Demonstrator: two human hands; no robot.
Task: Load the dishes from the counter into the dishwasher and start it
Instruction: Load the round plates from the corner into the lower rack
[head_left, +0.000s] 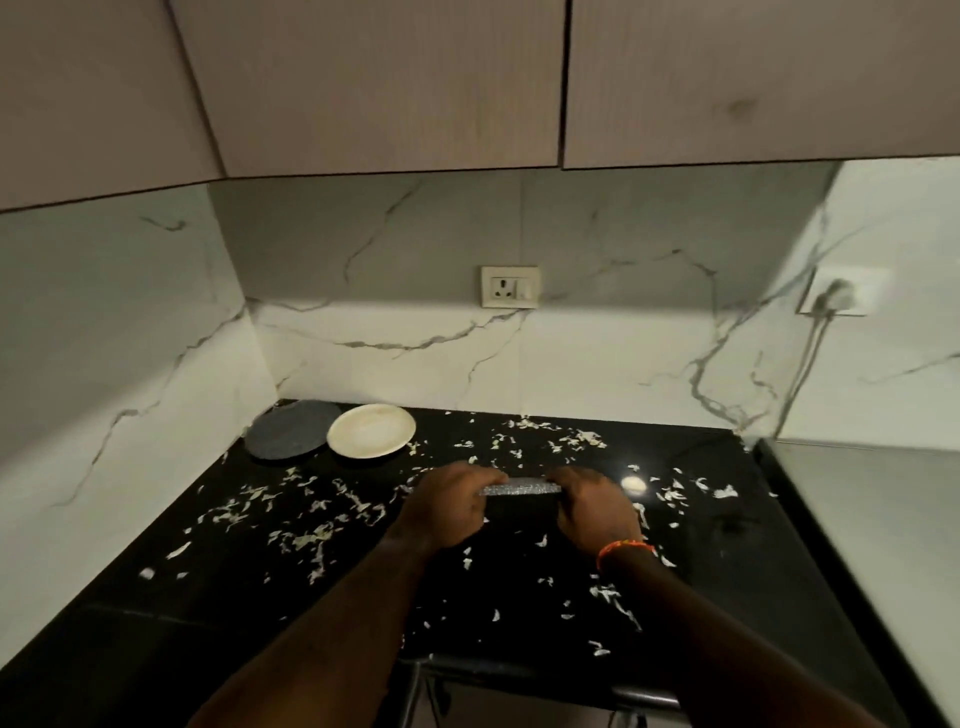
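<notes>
Both my hands grip a speckled grey plate (519, 487) seen edge-on above the middle of the black counter (156, 587). My left hand (447, 509) holds its left side and my right hand (597, 506) holds its right side. A white plate (371, 430) lies flat at the back left of the counter. A dark grey plate (291, 428) lies just left of it in the corner, and the two look close or touching. The dishwasher itself is hidden; only a dark rail (519, 670) shows below the counter's front edge.
Pale food scraps (311, 538) are scattered across most of the counter. A wall socket (510, 287) sits on the marble backsplash. A second socket with a plug and cord (831, 299) is on the right wall. A pale surface (883, 519) adjoins the counter at the right.
</notes>
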